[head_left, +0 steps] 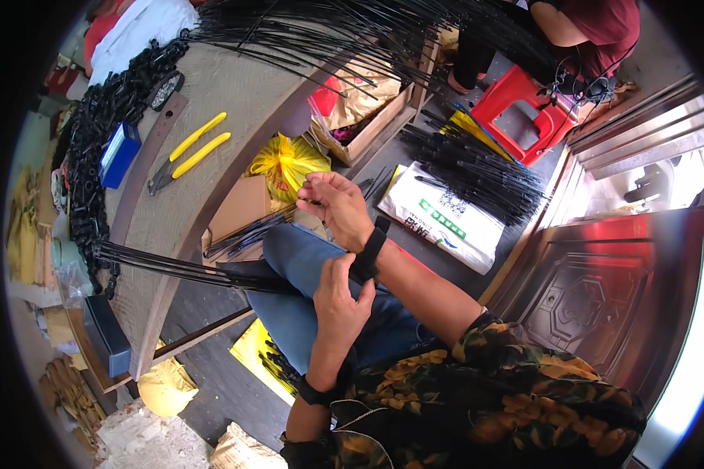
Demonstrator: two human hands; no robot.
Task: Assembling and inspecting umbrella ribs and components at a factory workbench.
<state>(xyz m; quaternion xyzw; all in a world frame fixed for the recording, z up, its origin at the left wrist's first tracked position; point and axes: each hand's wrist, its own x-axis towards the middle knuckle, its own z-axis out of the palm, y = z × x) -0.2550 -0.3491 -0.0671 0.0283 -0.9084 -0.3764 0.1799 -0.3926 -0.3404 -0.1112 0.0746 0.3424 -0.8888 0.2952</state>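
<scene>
My left hand (342, 305) is closed at my right wrist, its fingers on a black wrist strap (370, 254) with a dark block on it. My right hand (332, 205) is raised above my knee, fingers loosely bent and apart, with nothing visible in them. Another black band (318, 392) circles my left wrist. A bundle of thin black rods (195, 268) runs from the wooden table's edge to my jeans-clad thigh. Yellow-handled pliers (189, 148) lie on the tabletop (227, 86), beyond both hands.
Black plastic parts (105, 117) are heaped along the table's left side, by a blue box (120, 155). More black rods (321, 23) cover its far end. A yellow bag (285, 164) hangs beside the table. A red stool (520, 113) and another person (602, 31) are at the upper right.
</scene>
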